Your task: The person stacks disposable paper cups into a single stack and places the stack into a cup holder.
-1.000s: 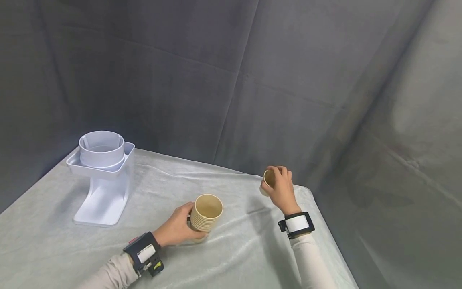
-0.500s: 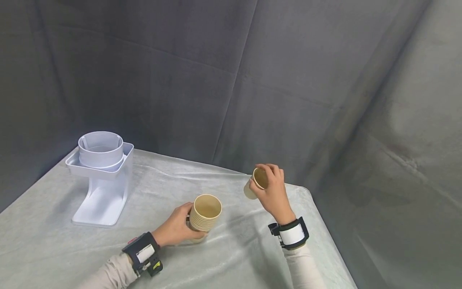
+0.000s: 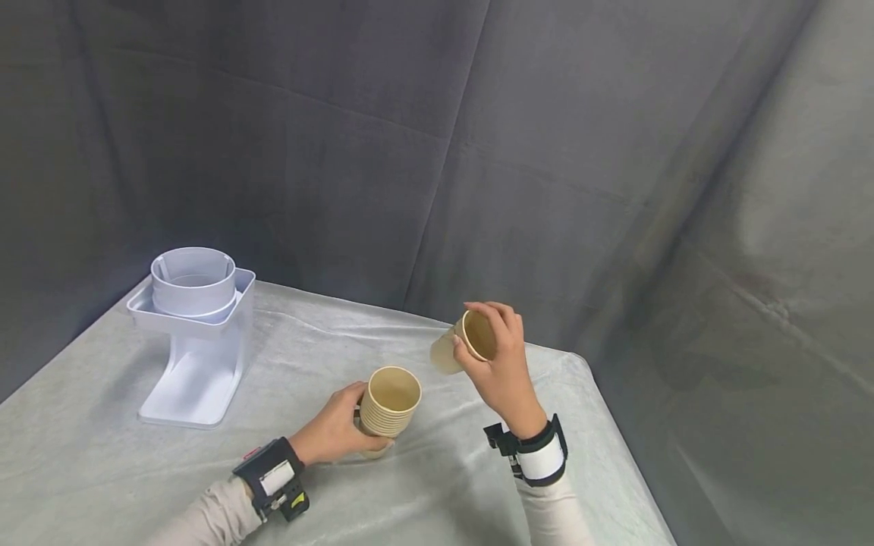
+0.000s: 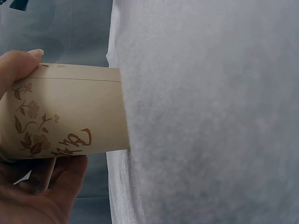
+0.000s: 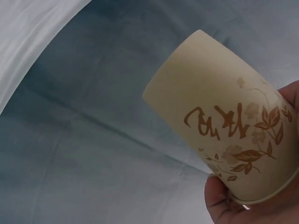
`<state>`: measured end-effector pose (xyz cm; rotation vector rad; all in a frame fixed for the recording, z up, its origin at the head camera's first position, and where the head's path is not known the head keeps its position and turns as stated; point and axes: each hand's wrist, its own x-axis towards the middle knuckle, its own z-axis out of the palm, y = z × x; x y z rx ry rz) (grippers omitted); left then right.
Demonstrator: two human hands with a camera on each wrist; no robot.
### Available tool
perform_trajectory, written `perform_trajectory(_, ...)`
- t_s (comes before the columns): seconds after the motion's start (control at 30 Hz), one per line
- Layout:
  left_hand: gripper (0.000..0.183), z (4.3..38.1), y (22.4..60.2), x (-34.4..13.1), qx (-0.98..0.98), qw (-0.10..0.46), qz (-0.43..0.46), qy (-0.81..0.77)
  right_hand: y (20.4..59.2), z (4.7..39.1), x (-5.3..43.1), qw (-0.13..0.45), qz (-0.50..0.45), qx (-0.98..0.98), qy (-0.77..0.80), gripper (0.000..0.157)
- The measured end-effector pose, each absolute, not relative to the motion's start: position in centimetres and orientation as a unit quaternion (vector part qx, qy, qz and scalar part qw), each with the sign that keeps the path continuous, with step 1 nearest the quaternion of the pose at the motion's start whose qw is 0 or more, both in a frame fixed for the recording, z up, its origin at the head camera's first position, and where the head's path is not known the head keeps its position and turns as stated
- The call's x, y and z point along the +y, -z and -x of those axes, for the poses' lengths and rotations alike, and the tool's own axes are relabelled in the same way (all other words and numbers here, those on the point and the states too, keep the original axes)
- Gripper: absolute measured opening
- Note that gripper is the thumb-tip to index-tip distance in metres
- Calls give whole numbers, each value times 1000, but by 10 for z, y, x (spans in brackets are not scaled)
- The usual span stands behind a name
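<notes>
A stack of nested cream paper cups (image 3: pixel 388 413) stands nearly upright in my left hand (image 3: pixel 334 428), fingers and thumb wrapped round its side. In the left wrist view, the lowest cup (image 4: pixel 70 112) shows brown flowers and lettering. To the right and farther back, my right hand (image 3: pixel 497 364) grips a single paper cup (image 3: pixel 447 349) near its rim. This cup is tilted, with its mouth toward the hand and its base pointing left. The right wrist view shows the same brown print on the cup (image 5: pixel 224 121), pinched between thumb and fingers.
A white plastic stand (image 3: pixel 191 387) with a round holder (image 3: pixel 193 280) on its upper tray is at the left of the table. Pale wrinkled cloth (image 3: pixel 300 334) covers the table. Grey curtains (image 3: pixel 341 152) hang behind and on the right.
My right hand has moved left with the single cup, toward the stack, and the cup has tilted further over. My left hand and the stack have stayed in place.
</notes>
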<state>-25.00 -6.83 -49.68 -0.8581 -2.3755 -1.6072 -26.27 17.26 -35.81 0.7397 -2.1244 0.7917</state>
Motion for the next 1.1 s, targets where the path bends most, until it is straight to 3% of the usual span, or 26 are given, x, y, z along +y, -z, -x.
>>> perform_trajectory(1.1,72,249,492,-68,-798,51,284,529,382,236,118,272,-366,-832,-317,45)
